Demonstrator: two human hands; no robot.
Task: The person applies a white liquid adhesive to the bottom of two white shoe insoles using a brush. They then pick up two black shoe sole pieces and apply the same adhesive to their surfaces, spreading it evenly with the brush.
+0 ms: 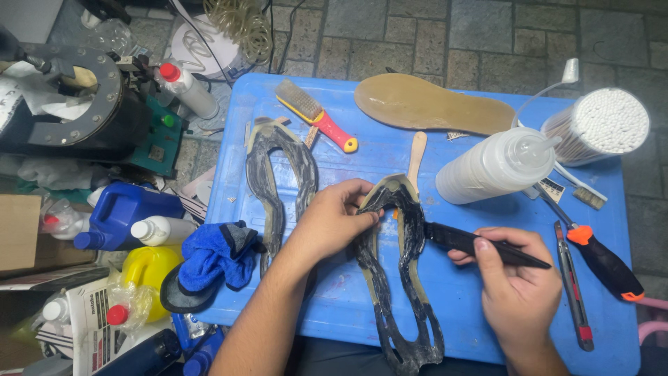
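The left hand (332, 217) pinches the upper rim of a black, glue-smeared shoe outsole frame (399, 278) that lies at the centre of the blue bench (480, 306), its toe end toward 6 o'clock. The right hand (513, 278), at 3 o'clock of the frame, is closed around a black-handled tool (480, 245) whose tip touches the frame's right edge.

A second outsole frame (278, 174) lies at 10 o'clock of the first, just beside the left hand. At 12 o'clock sits a tan insole (431, 103), and at 11 o'clock a brush with a red and yellow handle (316, 115).

At 2 o'clock a translucent squeeze bottle (494, 167) lies on its side, holding whitish liquid; next to it a clear round tub (598, 125) stands packed with white cotton swabs. A screwdriver with an orange and black handle (602, 261) and a utility knife (574, 289) lie at 3 o'clock, beyond the right hand.

Off the bench at 9 o'clock lie a blue cloth (212, 257), a blue jug (125, 209), a yellow bottle (149, 275) and a white bottle (163, 230); what they hold cannot be told.
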